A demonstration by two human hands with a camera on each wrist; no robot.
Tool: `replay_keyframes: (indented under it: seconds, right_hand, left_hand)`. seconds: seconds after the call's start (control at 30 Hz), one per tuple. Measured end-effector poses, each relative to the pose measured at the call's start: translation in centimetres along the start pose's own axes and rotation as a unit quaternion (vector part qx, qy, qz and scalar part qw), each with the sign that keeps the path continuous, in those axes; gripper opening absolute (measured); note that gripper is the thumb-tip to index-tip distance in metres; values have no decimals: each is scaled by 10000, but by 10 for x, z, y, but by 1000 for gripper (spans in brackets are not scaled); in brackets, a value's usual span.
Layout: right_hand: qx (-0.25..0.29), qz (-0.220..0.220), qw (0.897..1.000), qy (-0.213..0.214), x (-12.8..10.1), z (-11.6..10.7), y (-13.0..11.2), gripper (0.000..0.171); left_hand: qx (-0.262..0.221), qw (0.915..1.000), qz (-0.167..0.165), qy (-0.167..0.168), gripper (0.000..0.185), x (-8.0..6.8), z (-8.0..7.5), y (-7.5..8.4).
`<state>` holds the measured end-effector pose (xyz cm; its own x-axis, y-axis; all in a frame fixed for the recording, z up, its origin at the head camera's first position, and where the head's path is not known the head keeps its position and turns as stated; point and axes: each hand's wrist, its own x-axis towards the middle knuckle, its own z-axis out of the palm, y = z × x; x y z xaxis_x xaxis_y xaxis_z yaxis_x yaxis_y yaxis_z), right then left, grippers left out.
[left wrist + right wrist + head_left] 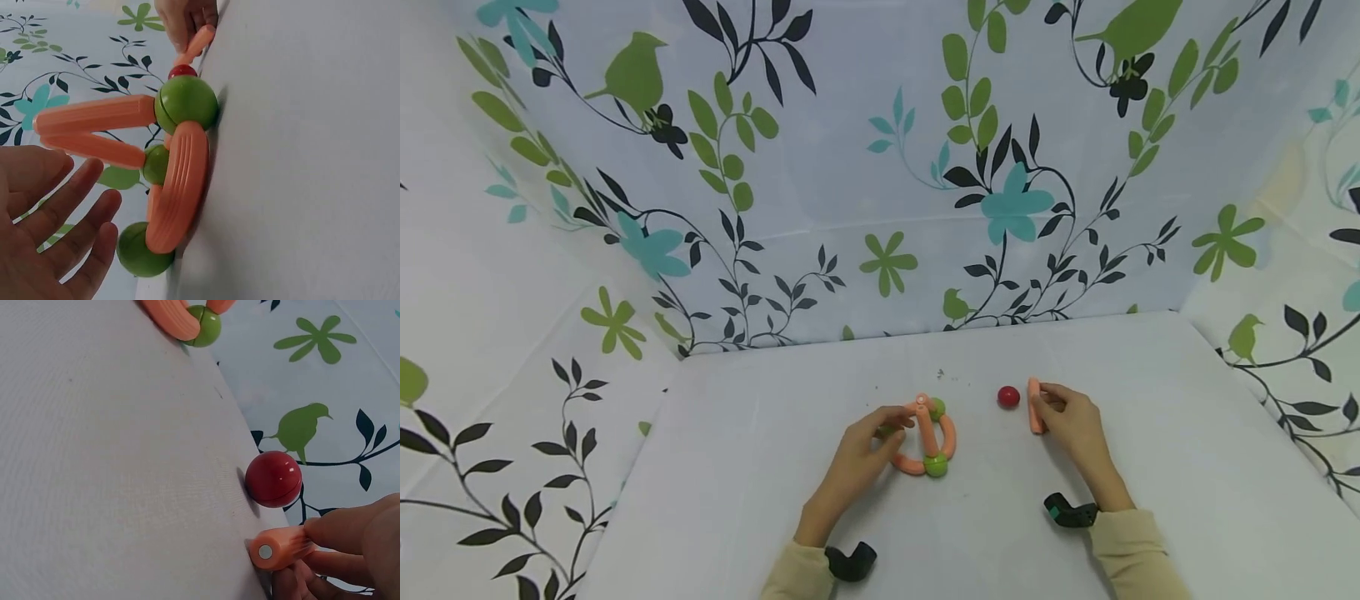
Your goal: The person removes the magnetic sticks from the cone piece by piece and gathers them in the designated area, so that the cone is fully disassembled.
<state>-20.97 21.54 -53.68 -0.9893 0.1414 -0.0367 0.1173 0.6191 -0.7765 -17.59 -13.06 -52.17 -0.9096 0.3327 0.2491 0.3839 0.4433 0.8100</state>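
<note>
My left hand (pixel 859 454) is beside a magnetic building-toy frame (pixel 949 437) of orange sticks and green balls. In the left wrist view, the left fingers are spread and fairly straight, near two straight sticks (pixel 94 115) that rise from the frame and meet at a peak. Curved sticks (pixel 180 187) and green balls (pixel 187 103) form a ring on the table beneath them. Over on the right, my right hand (pixel 1077 425) pinches a loose orange stick (pixel 1035 408) between thumb and fingers. A round silver magnet shows at that stick's end (pixel 265 552).
A red ball (pixel 1008 397) lies on the white table (pixel 737 467), between the frame and the right hand's stick. A patterned cloth (pixel 820 167) with leaves and birds stands behind the table and along its sides.
</note>
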Motion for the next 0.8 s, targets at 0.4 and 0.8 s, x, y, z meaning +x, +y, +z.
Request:
replay_keyframes:
  seconds: [0.4, 0.8]
  right_hand:
    - [-285, -320, 9989, 204, -7, 6, -5, 42]
    - [-224, -106, 9997, -37, -7, -1, -4, 45]
  left_hand:
    - [-9, 9976, -25, -690, 50, -2, 14, 6]
    - [888, 9929, 328, -726, 26, -3, 25, 2]
